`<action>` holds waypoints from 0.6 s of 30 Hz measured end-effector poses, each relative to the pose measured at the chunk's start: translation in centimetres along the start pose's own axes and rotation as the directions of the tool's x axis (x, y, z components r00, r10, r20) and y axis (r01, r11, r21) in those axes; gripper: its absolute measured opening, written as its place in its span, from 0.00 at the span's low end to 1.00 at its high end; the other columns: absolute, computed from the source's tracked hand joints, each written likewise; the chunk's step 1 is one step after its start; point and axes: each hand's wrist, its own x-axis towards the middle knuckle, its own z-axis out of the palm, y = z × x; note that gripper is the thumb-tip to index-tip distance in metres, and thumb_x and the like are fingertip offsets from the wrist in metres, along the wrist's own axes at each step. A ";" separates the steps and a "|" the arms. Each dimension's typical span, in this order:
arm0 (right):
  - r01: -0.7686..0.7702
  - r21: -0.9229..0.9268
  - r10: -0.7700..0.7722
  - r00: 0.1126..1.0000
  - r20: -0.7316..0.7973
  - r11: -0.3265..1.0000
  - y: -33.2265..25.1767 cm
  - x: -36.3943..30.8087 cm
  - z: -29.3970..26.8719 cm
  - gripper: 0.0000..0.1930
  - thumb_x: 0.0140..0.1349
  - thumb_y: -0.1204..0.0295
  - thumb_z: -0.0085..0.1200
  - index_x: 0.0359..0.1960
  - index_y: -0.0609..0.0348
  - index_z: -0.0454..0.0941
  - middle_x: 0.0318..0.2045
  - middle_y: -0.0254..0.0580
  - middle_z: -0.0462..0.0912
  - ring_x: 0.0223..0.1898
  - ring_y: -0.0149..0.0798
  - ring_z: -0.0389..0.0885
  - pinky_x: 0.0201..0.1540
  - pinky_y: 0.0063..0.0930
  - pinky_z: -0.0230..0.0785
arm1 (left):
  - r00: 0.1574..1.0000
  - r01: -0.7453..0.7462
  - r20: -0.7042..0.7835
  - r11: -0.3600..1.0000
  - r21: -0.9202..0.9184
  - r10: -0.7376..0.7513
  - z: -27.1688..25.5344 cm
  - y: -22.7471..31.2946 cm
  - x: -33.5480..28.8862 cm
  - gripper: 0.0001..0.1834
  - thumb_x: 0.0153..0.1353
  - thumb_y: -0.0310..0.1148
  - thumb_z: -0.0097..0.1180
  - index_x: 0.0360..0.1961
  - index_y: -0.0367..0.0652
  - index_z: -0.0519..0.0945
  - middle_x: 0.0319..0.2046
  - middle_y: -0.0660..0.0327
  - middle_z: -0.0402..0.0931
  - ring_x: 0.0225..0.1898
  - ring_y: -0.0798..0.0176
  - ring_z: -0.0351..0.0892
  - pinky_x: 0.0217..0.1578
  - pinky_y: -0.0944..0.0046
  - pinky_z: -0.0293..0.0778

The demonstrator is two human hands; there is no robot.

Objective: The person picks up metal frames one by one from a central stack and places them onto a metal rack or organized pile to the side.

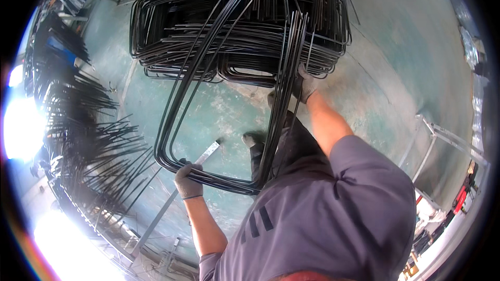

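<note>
A bundle of dark bent metal rods, shaped like a U with rounded corners, stretches in front of my body with its two legs pointing away from me. My left hand, in a grey knit glove, is closed round the near crosspiece by its left corner. Further off, my right hand, also gloved, is at the right leg of the bundle; its fingers are partly hidden by rods and look wrapped round them. Under the far ends of the legs lies a large pile of similar bent rods.
Along the left side, many dark rods stick out with their ends toward the middle. A silver flat bar runs low beyond my left hand. On the right stands a pale metal frame. Worn green floor surrounds the pile.
</note>
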 end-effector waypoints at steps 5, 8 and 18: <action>-0.201 0.122 0.172 0.962 0.213 0.972 6.7 -5.0 8.3 0.16 0.79 0.57 0.62 0.55 0.56 0.85 0.36 0.38 0.84 0.37 0.39 0.85 0.47 0.44 0.84 | 0.993 -0.108 0.030 0.992 -0.060 0.110 -1.7 3.3 -3.6 0.21 0.61 0.24 0.61 0.56 0.36 0.80 0.40 0.56 0.81 0.37 0.53 0.84 0.46 0.51 0.83; -0.207 0.060 0.188 0.955 0.229 0.976 10.1 -4.4 7.8 0.06 0.79 0.63 0.60 0.42 0.47 0.79 0.28 0.25 0.71 0.27 0.29 0.73 0.32 0.28 0.69 | 0.985 -0.161 -0.069 0.985 -0.057 0.157 -1.2 6.1 -7.0 0.24 0.60 0.23 0.60 0.59 0.36 0.80 0.40 0.57 0.81 0.36 0.57 0.83 0.45 0.52 0.82; -0.554 0.154 0.407 0.747 0.526 0.818 24.1 -18.3 16.2 0.09 0.72 0.72 0.61 0.34 0.47 0.73 0.25 0.26 0.61 0.27 0.30 0.64 0.38 0.33 0.62 | 0.877 -0.472 -0.130 0.881 -0.045 0.463 -20.4 13.7 -20.9 0.26 0.52 0.23 0.62 0.55 0.29 0.82 0.32 0.54 0.82 0.31 0.54 0.83 0.38 0.55 0.82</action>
